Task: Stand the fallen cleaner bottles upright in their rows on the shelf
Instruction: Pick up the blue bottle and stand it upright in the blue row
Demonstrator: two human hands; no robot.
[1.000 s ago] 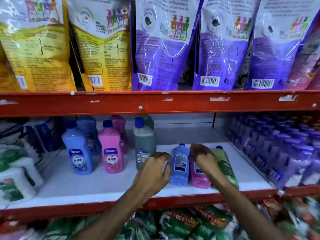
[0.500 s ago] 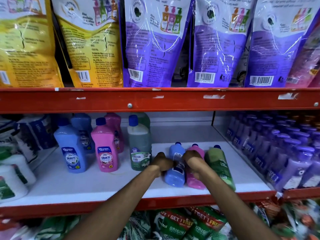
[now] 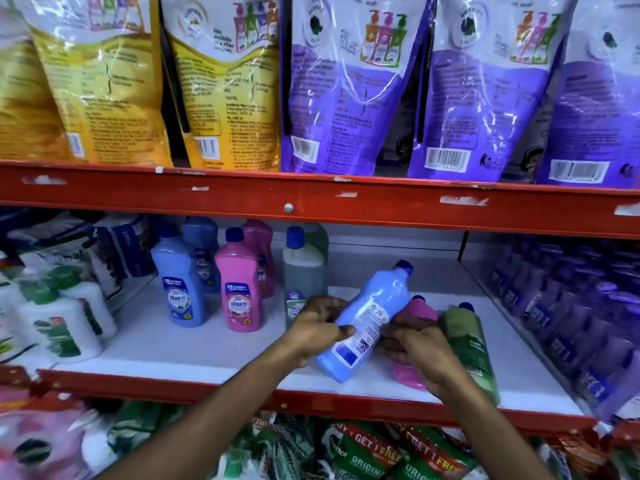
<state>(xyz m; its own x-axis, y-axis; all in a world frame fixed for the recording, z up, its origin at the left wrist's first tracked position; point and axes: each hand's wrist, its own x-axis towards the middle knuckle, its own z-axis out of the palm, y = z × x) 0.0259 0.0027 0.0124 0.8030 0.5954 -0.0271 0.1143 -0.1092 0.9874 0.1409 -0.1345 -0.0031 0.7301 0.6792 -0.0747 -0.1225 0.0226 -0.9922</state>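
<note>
A blue cleaner bottle (image 3: 372, 308) is tilted up off the white shelf board (image 3: 207, 355), its cap pointing up and to the right. My left hand (image 3: 317, 329) grips its left side. My right hand (image 3: 420, 349) holds its right side and lies over a fallen pink bottle (image 3: 420, 308). A fallen green bottle (image 3: 467, 344) lies flat just right of the pink one. To the left stand upright rows: a blue bottle (image 3: 178, 287), a pink bottle (image 3: 239, 291) and a grey-green bottle (image 3: 303, 268), each with another bottle behind it.
The red shelf beam (image 3: 311, 199) runs overhead with yellow and purple refill pouches (image 3: 346, 84) on it. White bottles with green caps (image 3: 59, 323) crowd the left and purple bottles (image 3: 571, 306) fill the right. Green packets (image 3: 363, 452) sit on the shelf below.
The blue bottle lay flat beside the pink and green ones. Both hands closed on it, and now its cap end is raised off the shelf and tilted right.
</note>
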